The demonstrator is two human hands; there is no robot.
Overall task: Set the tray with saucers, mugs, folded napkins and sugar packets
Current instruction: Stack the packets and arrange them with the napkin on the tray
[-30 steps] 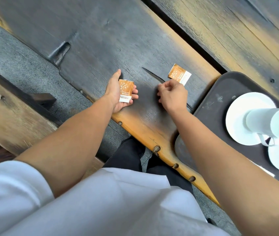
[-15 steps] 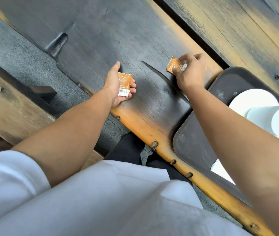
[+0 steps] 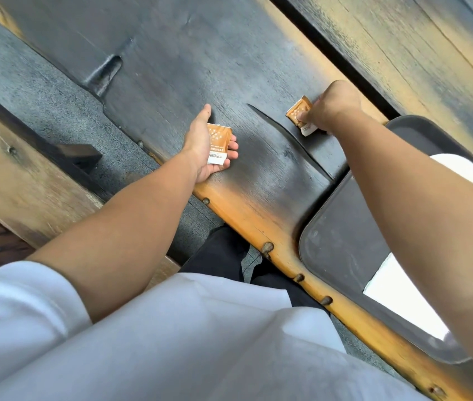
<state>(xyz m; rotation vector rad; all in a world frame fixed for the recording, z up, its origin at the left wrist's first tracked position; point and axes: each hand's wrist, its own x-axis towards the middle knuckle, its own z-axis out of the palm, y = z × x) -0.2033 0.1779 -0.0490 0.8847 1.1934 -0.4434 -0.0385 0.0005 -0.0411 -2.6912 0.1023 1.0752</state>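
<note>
Reaching over the tray (image 3: pixel 342 227), the right forearm hides most of what sits on it. Only a slice of a white saucer (image 3: pixel 460 169) and part of a white napkin (image 3: pixel 397 299) show, and the frame's right side cuts off the rest. The right hand (image 3: pixel 330 107) is knuckles-up, its fingers pinching an orange sugar packet (image 3: pixel 297 111) low over the dark counter (image 3: pixel 189 68). I cannot tell whether the packet's white end touches the wood. Well apart to that hand's left, the left hand (image 3: pixel 206 149) lies palm-up by the counter's front edge, fingers curled under a second packet (image 3: pixel 218 143). Bare wood lies between the hands, crossed by a long crack (image 3: pixel 281 131). The tray lies just behind the right wrist.
</note>
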